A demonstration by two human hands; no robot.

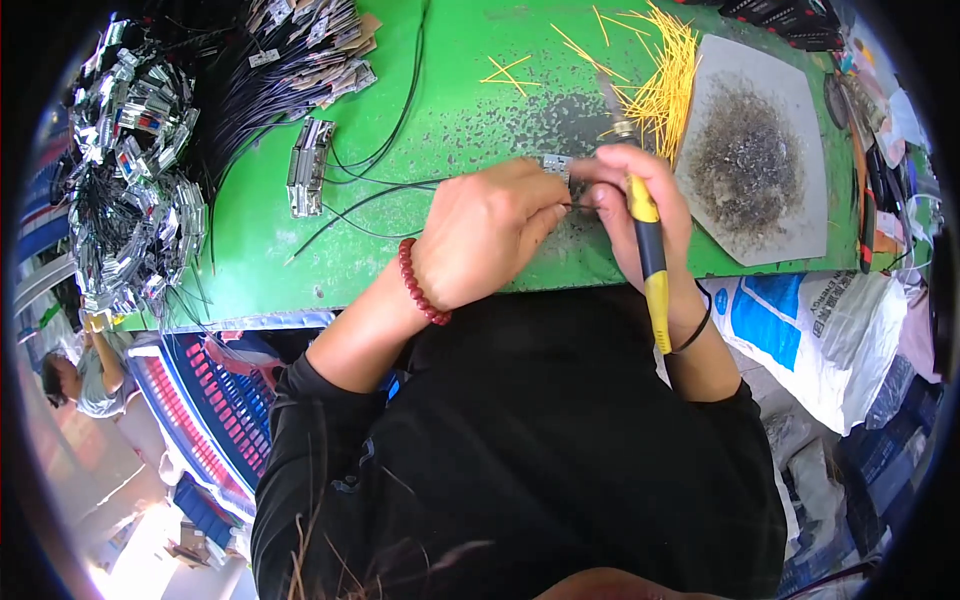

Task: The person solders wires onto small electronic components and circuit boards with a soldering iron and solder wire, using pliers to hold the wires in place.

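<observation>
Broadly, a green worktop [255, 258] fills the upper view, with a tangled heap of shiny metal parts [135, 200] at its left end and a grey board [722, 68] covered in dark grit at its right. Beside the heap fans a bundle of black leads [300, 60]; yellow rods [672, 85] lie scattered against the board's left edge, just beyond the right hand [675, 218]. That hand curls around a yellow-and-black tool [651, 245], its handle slanting toward the person. The left hand [495, 215], back upward, reaches in from the left, its thumb and finger pinched on a thin dark wire [584, 207] that shows between the hands near the worktop's front edge. A stack of metal strips [308, 168] stands left of it, and a small silvery plate [556, 161] peeks out, partly hidden, behind its fingers.
</observation>
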